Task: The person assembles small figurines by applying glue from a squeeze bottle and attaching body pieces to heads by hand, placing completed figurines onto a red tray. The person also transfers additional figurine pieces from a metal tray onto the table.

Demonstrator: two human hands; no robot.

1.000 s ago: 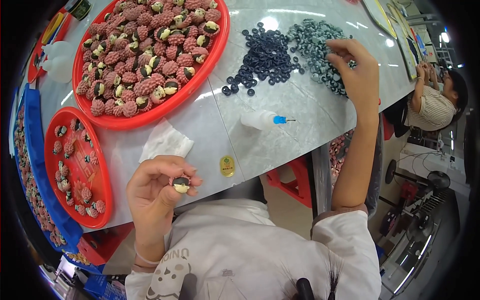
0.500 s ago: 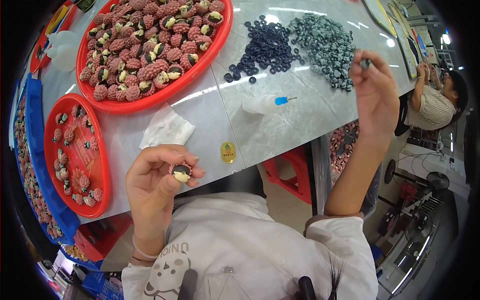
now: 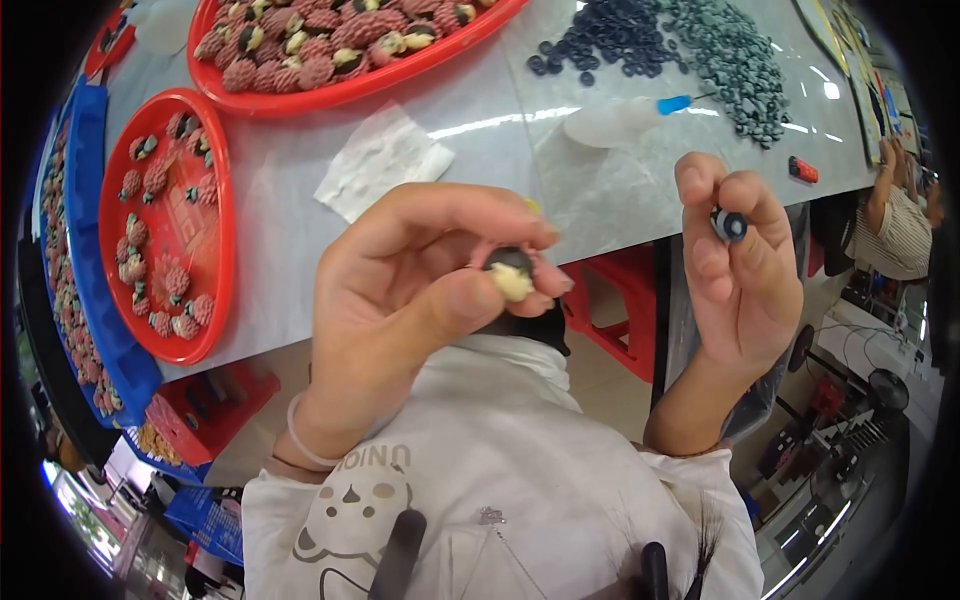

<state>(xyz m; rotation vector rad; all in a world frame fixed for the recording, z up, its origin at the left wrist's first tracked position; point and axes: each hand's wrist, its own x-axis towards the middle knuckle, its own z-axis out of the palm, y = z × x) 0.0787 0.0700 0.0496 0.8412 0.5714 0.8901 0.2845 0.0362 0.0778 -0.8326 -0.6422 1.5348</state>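
Grey table (image 3: 500,130) up top: two red trays (image 3: 215,200) of pink pieces, white cloth (image 3: 383,160), dark rings pile (image 3: 610,35). Left hand (image 3: 420,290) pinched shut on small piece (image 3: 511,273) at chest, cream end facing camera, long axis toward lens. Right hand (image 3: 740,270) beside it, thumb and forefinger clamped on dark ring (image 3: 729,224), hole facing camera.

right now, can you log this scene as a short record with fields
left hand: pinches a small pink piece with a cream and black face
right hand: holds a small dark ring at the fingertips
table: grey, glossy
on table: large red tray of pink pieces, smaller red tray, white tissue, pile of dark rings, pile of grey-green rings
far right: another person
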